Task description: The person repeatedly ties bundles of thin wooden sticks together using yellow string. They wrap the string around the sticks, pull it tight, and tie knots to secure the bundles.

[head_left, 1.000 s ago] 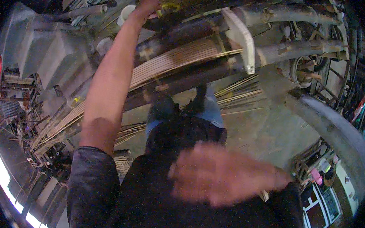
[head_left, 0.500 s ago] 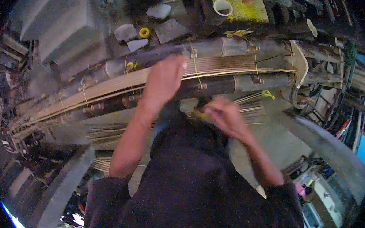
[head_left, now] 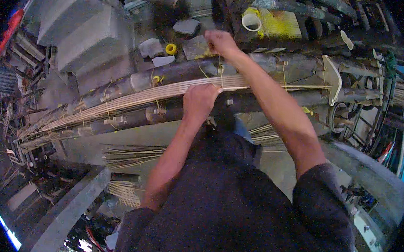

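A long bundle of thin, pale bamboo strips (head_left: 144, 93) lies side by side between a far dark pole (head_left: 178, 69) and a near dark pole (head_left: 172, 113). Yellow cords (head_left: 284, 76) cross the strips at intervals. My left hand (head_left: 200, 101) is closed at the near edge of the strips, its thumb and fingertips pressed on them. Beyond the far pole, my right hand (head_left: 222, 44) is raised and closed, with its forearm across the frame. A thin cord runs close below it; whether the fingers hold that cord is too blurred to tell.
Past the far pole lie several grey stone pieces (head_left: 186, 27), a yellow ring-shaped roll (head_left: 171, 48) and a white cup (head_left: 252, 22). A pale shaped board (head_left: 331, 79) crosses the poles at right. More loose strips (head_left: 136, 156) lie below the near pole; concrete steps (head_left: 88, 38) stand far left.
My right hand has swung from near my body up and away, over the strips and past the far pole. My left hand has shifted right and down to the strips' near edge.
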A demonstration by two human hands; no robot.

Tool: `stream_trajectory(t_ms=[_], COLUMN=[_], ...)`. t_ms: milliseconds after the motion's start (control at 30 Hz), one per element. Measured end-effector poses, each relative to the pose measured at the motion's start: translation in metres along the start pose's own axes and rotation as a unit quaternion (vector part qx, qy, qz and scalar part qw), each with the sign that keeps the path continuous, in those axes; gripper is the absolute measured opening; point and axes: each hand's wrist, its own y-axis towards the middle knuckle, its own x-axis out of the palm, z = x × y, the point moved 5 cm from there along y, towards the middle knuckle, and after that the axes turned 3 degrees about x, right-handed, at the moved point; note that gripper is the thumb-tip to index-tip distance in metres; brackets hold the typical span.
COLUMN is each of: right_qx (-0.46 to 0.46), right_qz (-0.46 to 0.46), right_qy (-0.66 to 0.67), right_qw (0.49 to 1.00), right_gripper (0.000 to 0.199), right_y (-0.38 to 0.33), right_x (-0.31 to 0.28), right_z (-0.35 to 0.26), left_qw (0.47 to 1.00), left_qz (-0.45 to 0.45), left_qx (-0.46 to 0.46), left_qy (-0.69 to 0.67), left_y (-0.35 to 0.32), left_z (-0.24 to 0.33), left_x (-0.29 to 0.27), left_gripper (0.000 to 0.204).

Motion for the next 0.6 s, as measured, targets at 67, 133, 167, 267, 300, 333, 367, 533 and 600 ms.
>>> stream_trajectory(t_ms=[67, 133, 167, 267, 300, 333, 367, 533, 600], right_qx=[-0.221, -0.287, -0.237, -0.167, -0.216, -0.25, -0.229, -0.163, -0.185], right_qz=[-0.079, -0.128, -0.178, -0.286, -0.261, -0.234, -0.248, -0.388, -0.352], right_qy=[-0.214, -0.269, -0.243, -0.258, -0.222, -0.184, -0.221, -0.426, -0.423], right_qw=[0.948, 0.91, 0.924, 0.907, 0.915, 0.921, 0.915, 0.801, 0.814], right_gripper=[0.021, 0.017, 0.02, 0.025, 0.025, 0.026, 0.023, 0.018, 0.031], right_y=[-0.099, -0.183, -0.208, -0.232, -0.225, -0.228, -0.239, -0.247, -0.257], right_x=[0.023, 0.036, 0.052, 0.089, 0.099, 0.107, 0.108, 0.093, 0.103], right_z=[-0.073, -0.079, -0.049, 0.005, -0.002, -0.006, 0.001, 0.026, 0.017], left_qw=[0.996, 0.998, 0.998, 0.94, 0.871, 0.864, 0.851, 0.993, 0.896], left_qz=[-0.009, 0.034, 0.052, 0.007, -0.015, -0.035, -0.049, -0.014, -0.14], left_qx=[-0.085, -0.055, -0.031, -0.132, -0.199, -0.188, -0.183, -0.01, -0.264], left_qy=[0.001, 0.019, 0.026, -0.315, -0.449, -0.466, -0.49, -0.118, -0.329], left_y=[-0.026, -0.028, -0.024, 0.005, 0.024, 0.048, 0.07, 0.126, 0.127], left_z=[-0.03, -0.023, -0.013, 0.001, 0.001, -0.006, -0.017, -0.103, -0.128], left_x=[0.01, 0.004, 0.0, -0.015, -0.021, -0.027, -0.024, 0.049, 0.067], left_gripper=[0.023, 0.022, 0.023, 0.022, 0.021, 0.021, 0.021, 0.033, 0.034])
